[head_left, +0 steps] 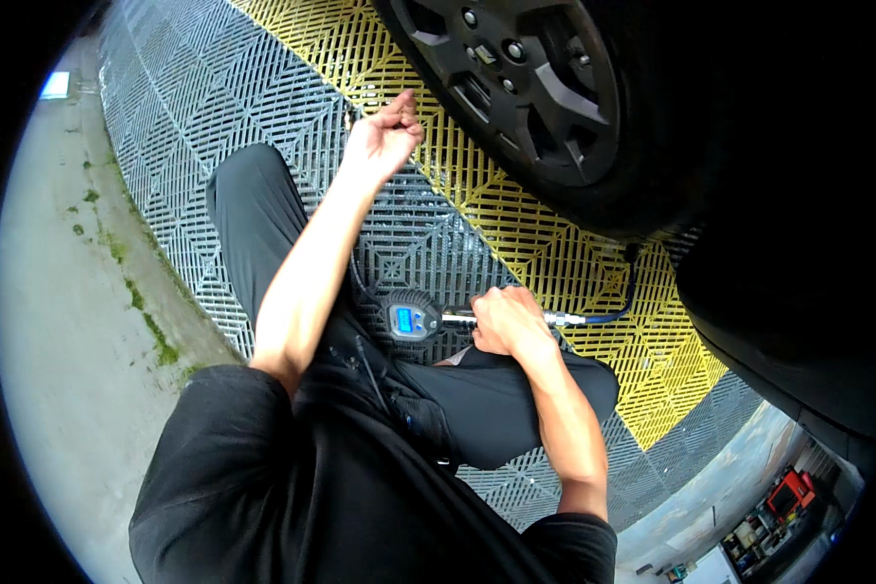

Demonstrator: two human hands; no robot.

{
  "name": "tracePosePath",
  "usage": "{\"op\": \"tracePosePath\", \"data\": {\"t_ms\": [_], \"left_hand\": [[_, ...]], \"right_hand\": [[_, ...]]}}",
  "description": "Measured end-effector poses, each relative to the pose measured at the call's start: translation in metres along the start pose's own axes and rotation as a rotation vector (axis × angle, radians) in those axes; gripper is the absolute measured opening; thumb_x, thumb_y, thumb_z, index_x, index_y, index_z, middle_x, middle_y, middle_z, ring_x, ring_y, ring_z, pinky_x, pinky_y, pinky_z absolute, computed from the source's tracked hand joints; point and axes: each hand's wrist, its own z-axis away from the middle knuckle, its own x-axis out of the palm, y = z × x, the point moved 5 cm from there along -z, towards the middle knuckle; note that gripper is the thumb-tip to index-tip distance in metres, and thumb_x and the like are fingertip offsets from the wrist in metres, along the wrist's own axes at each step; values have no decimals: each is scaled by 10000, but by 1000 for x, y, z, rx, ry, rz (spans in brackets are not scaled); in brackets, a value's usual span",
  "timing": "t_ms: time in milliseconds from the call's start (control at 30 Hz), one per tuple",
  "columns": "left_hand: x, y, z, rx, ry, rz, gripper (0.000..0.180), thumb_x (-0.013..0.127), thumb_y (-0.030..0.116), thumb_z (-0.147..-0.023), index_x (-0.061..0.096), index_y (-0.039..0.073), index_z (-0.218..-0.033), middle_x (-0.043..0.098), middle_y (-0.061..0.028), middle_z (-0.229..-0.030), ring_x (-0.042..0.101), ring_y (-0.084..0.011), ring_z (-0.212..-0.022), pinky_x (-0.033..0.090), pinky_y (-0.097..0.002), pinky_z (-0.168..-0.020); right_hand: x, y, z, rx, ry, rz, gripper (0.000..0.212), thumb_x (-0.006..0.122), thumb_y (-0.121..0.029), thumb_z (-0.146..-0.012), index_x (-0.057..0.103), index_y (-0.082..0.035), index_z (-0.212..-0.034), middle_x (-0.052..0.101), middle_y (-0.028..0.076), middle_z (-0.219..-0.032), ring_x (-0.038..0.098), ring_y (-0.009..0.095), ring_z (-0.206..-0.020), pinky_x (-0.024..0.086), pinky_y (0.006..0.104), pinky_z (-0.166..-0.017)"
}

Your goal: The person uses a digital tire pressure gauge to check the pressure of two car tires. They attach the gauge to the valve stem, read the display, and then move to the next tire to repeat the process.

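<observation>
My right hand (509, 321) is wrapped round the handle of a digital tire inflator (402, 319), which I hold level above my bent leg. Its round dark gauge head has a lit blue screen. A blue air hose (615, 313) with a metal fitting leads from the handle's other end toward the car. Farther forward, my left hand (385, 139) is raised close to the tire (477, 136), apart from it. The fingers of that hand are curled together, and what they hold, if anything, cannot be made out. A dark fitting (350, 118) shows just beside the left wrist.
The car wheel with its dark hubcap (555, 107) fills the upper right. Grey floor grating (234, 78) and yellow grating (496, 229) lie below. Bare concrete (58, 292) with moss runs along the left. At the lower right, shelving holds a red item (788, 494).
</observation>
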Motion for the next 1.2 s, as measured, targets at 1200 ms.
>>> {"op": "tracePosePath", "data": {"t_ms": [1200], "left_hand": [[114,-105,54,-312,-429,-43,334,485,368,-1018,592,52,-1009,607,-20,-783,523,-82,-602,428,-213,-573]], "right_hand": [[8,-2,-1,36,-1,26,152,639,-154,-711,722,-39,-765,706,176,-776,715,311,-756,573,405,-710]]}}
